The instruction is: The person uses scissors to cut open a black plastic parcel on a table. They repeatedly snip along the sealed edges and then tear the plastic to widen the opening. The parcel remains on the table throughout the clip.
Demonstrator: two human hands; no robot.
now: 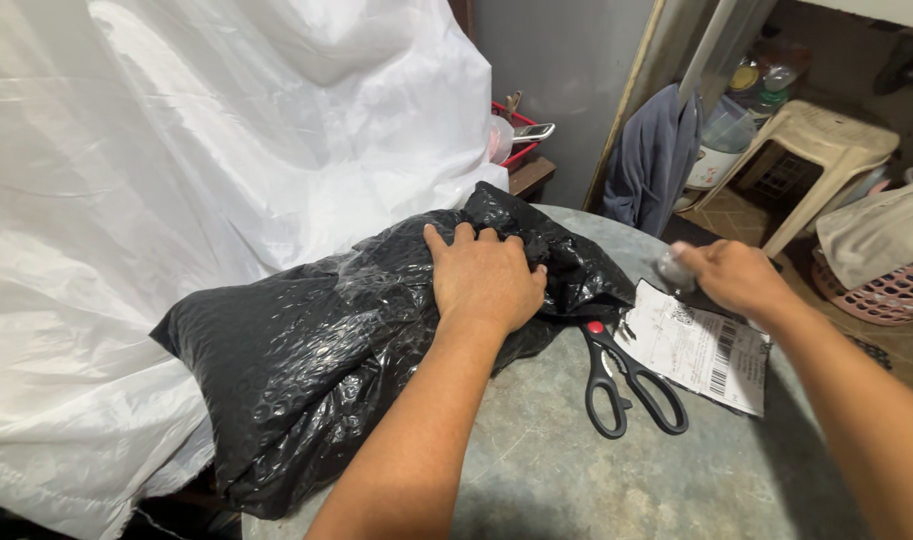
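Black crinkled bubble-wrap parcel [307,370] under left hand [485,280]

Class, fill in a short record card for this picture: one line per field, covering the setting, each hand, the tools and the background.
Setting: round grey table, seen from the person's head.
Left hand: pressed flat on a black bubble-wrap mailer bag.
Right hand: raised over a white label sheet with a barcode, pinching something small and blurred.
Tools: black-handled scissors, lying closed between bag and label.
Left side: large white plastic sheet.
Background: beige plastic stool, pink laundry basket, grey garment hanging.
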